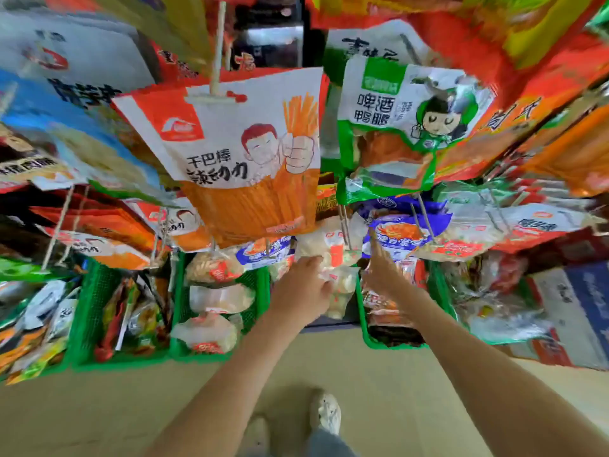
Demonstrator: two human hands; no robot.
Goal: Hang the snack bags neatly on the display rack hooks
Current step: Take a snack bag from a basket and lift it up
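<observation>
L hand (304, 283) at frame centre, fingers curled, pinching clear snack bag (342, 291) by its top. Bag's long axis hangs downward. Wire hook (345, 230) just above – R hand (384, 270) beside it, fingers straight, holding nothing.

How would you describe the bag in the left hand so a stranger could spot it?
Find the big white-and-orange bag with the cartoon man, hanging at centre. Just below its lower right corner the left hand grips a small bag. Unlike the blue printed bags beside it, it is see-through, showing pale white pieces and a red label.
</observation>
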